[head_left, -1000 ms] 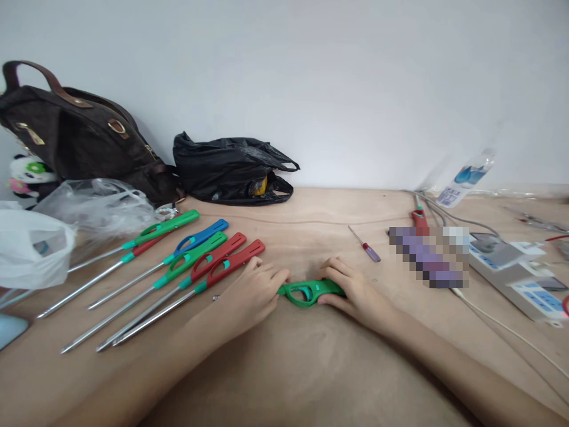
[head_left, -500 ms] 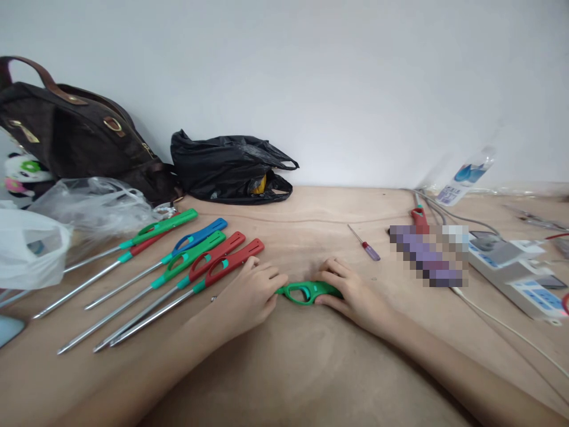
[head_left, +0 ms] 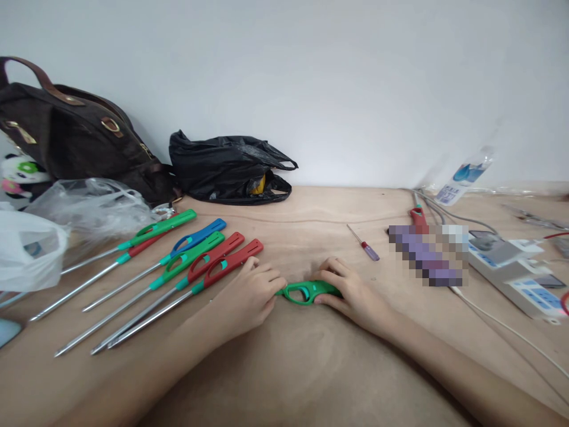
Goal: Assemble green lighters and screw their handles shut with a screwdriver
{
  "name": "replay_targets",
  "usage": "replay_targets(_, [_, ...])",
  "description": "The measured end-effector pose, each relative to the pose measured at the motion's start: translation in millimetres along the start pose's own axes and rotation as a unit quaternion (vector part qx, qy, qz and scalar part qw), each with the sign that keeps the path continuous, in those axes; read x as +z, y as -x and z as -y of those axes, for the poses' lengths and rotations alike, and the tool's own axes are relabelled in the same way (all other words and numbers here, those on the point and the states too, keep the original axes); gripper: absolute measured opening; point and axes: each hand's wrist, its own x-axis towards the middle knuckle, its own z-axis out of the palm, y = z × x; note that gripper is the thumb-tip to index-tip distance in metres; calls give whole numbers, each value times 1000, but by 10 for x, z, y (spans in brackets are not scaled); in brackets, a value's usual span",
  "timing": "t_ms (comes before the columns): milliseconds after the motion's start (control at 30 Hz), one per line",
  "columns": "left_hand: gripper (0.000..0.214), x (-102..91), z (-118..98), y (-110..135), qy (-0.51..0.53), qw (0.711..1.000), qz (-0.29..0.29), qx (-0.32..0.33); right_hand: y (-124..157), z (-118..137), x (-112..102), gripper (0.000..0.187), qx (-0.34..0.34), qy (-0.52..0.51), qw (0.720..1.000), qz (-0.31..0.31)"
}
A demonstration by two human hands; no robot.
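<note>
Between my hands lies a green gas lighter handle (head_left: 313,289) with a loop-shaped trigger guard, low over the wooden table. My right hand (head_left: 349,290) is closed round its right end, thumb below and fingers above. My left hand (head_left: 260,292) is closed at its narrow left end; the fingertips and whatever part they cover are hidden. Left of my left hand, several long-necked lighters lie side by side on the table, among them a red lighter (head_left: 240,261), a blue lighter (head_left: 202,232) and a green lighter (head_left: 178,220). Their metal tubes point toward the lower left.
A small screwdriver (head_left: 368,249) lies beyond my right hand. Farther right are a blurred-out purple item (head_left: 422,255), a power strip (head_left: 515,279) and a leaning bottle (head_left: 464,175). A black plastic bag (head_left: 222,166), a dark backpack (head_left: 89,136) and white bags (head_left: 26,255) stand at the back left.
Both hands keep their grip on the green lighter handle, with hardly any movement. The whole view has shifted very slightly, with the things at the left a little farther left.
</note>
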Motion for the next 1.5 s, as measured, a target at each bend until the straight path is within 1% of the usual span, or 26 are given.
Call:
replay_targets(200, [16,-5,-3,-5,-8,1000,13,-9,8,-9,5,20,1,1,1000,10])
replay_targets(400, [17,30,16,-20,-19,1000,8,-1,-2,-1,8,18,24,-1,1000,5])
replay_targets(500, [17,35,25,-24,-15,1000,10,-5,-3,-17,-10,22,27,-22,999,8])
replay_targets(733, [21,30,34,-20,-2,1000,-4,-5,29,-122,-122,36,13,-31,998,48])
replay_targets(900, [21,27,28,-16,9,1000,-16,-8,38,-171,-187,33,29,-20,997,66])
replay_targets(1033, [13,36,17,-8,13,1000,-13,-15,29,-172,-198,27,29,-19,997,73])
replay_targets(1100, [13,61,7,-6,-1,1000,-18,-13,26,-170,-195,25,29,-16,997,72])
replay_targets(1267, [29,150,-19,-9,-58,997,-57,5,20,-151,-194,25,31,-15,997,65])
replay_targets(1400, [31,181,-26,-17,-79,994,-70,10,19,-134,-209,29,39,-27,997,63])
replay_targets(1500, [30,185,-29,-22,-92,993,-68,8,22,-140,-218,30,45,-41,996,66])
